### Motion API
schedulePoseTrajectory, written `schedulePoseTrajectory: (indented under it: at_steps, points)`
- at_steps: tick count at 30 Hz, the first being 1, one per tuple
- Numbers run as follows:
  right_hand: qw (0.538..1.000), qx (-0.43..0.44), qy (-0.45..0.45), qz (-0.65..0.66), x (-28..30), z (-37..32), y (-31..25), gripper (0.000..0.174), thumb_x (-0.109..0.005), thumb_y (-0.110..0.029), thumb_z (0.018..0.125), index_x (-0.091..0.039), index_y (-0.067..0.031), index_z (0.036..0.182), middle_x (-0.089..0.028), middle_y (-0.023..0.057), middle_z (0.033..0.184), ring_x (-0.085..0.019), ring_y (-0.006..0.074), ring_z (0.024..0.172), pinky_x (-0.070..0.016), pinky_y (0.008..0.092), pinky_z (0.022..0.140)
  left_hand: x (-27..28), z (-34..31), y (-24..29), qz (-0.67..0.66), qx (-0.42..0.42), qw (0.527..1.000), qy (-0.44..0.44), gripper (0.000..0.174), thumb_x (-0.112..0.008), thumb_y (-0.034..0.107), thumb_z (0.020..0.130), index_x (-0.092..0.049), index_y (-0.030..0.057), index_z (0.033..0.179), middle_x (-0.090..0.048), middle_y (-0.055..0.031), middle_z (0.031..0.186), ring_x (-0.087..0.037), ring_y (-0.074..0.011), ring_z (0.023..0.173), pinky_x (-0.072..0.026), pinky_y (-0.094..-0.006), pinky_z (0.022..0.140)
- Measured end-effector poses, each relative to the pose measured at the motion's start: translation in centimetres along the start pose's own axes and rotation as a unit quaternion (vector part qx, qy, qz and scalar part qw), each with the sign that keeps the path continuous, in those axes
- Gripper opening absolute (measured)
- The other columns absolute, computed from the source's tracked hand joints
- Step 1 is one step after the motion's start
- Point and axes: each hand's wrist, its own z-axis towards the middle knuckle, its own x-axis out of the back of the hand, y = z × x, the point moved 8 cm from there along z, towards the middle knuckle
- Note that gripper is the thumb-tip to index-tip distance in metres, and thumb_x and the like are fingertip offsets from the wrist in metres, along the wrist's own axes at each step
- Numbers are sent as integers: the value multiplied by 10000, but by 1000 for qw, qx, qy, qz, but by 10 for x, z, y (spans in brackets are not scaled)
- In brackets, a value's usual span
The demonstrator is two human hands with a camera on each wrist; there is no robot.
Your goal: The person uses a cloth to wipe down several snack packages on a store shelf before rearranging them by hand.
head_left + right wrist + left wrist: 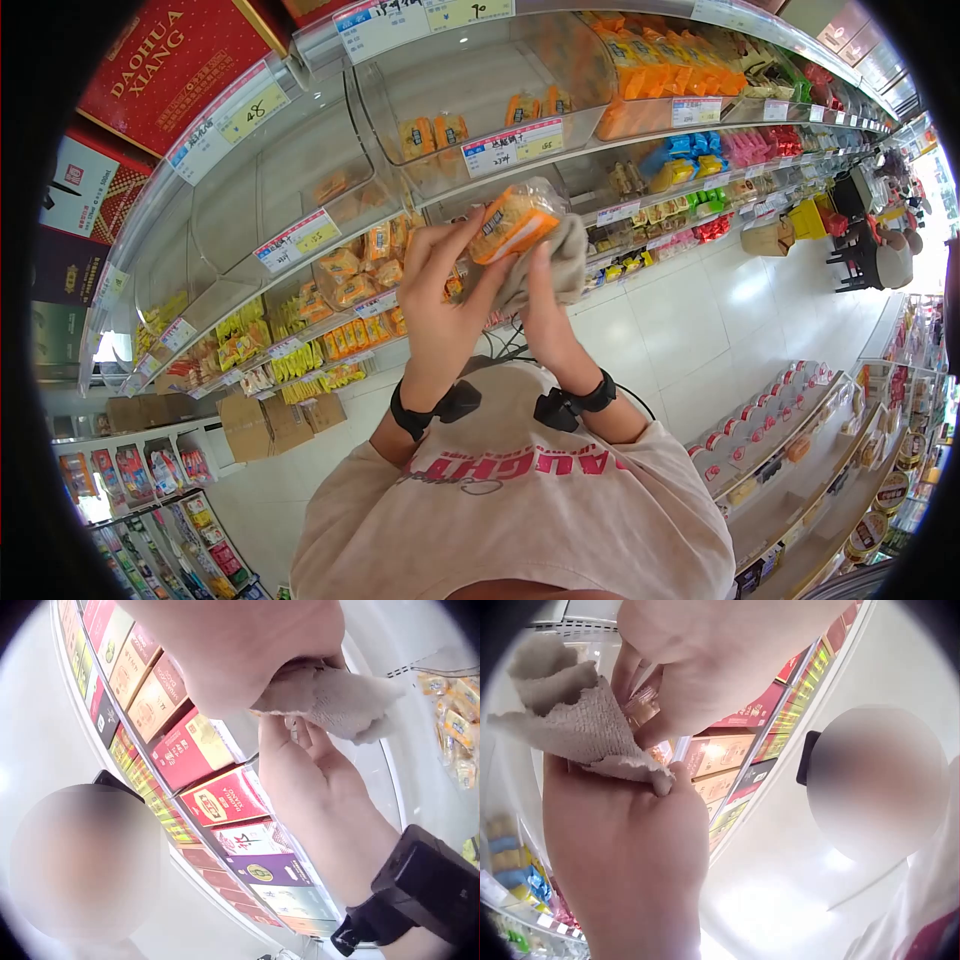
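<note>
An orange-and-clear wrapped snack packet (515, 222) is held up in front of the shelves. My left hand (440, 285) pinches it between fingers and thumb. On the other side, my right hand (555, 335) grips a grey-beige cloth (568, 262) that lies against the packet's right end. In the left wrist view, the left hand (720, 660) comes from above, while the right hand (626, 840) clutches the folded cloth (592, 727). Seen from the right wrist, the right hand (255, 652) covers most of the packet, and the cloth (341, 701) sticks out beneath it.
Clear shelf bins (480, 90) with price labels (513, 147) stand close ahead, holding several similar orange packets (435, 133). Flattened cardboard (270, 425) is on the floor at left. A lower display shelf (800, 480) stands at right, and people (890, 265) are farther along the aisle.
</note>
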Motion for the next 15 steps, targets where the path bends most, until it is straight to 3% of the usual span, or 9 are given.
schedulePoseTrajectory:
  at_steps: [3,5,6,7,8,10,13,15]
  points:
    - [999,-14,-19,-43,5,6,-2,797,-360,-557,1096,-154,23,1602,-322,163,1593,-315,208,1474,-276,352,1201,-2,2,-14,-46,25,999,-7,600,-808,-53,815,-622,21,1381,-630,-85,1177,-624,-172,1109,-543,-317,943]
    - [999,44,-23,-15,10,8,-23,757,-335,-535,1106,-146,-5,1613,-358,176,1584,-367,228,1453,-306,359,1188,-6,1,-15,-131,75,988,-27,568,-797,-39,833,-619,8,1371,-637,-102,1209,-626,-188,1126,-533,-333,970]
    - [995,80,-25,60,7,16,-41,749,-329,-530,1108,-145,-11,1616,-372,181,1579,-384,235,1444,-315,361,1183,-10,-1,-15,-173,101,979,-39,553,-792,-32,842,-617,2,1366,-640,-111,1225,-627,-196,1135,-527,-341,984]
    - [984,115,-26,133,5,19,-58,741,-323,-525,1109,-144,-17,1618,-386,186,1574,-402,241,1435,-323,362,1179,-13,-3,-10,-158,73,984,-47,535,-787,-29,846,-619,-5,1353,-640,-120,1238,-625,-205,1147,-518,-350,997]
    - [979,147,-3,142,5,17,-69,673,-333,-437,1121,-154,-7,1606,-428,207,1551,-448,260,1403,-344,369,1168,-16,-4,-7,-144,43,987,-55,517,-783,-25,849,-620,-13,1339,-639,-129,1251,-622,-213,1160,-509,-360,1011]
    - [976,202,15,86,6,12,-78,617,-343,-381,1120,-214,11,1579,-441,214,1539,-457,273,1393,-342,380,1169,-17,-1,9,-90,-26,994,-59,454,-763,-28,855,-625,-30,1287,-634,-139,1249,-613,-238,1167,-478,-364,1035]
    - [965,261,-12,-21,7,9,-77,542,-355,-315,1114,-306,36,1524,-435,228,1546,-448,294,1404,-332,395,1173,-9,5,21,-46,-44,997,-51,494,-781,-30,829,-617,-32,1295,-627,-130,1238,-609,-242,1150,-477,-349,1016]
    - [968,242,-37,-52,3,4,-71,514,-362,-302,1111,-361,49,1485,-416,239,1563,-432,306,1421,-321,403,1179,-7,2,6,-57,-17,997,-49,524,-803,-38,804,-616,-31,1292,-625,-121,1237,-609,-235,1135,-478,-350,1012]
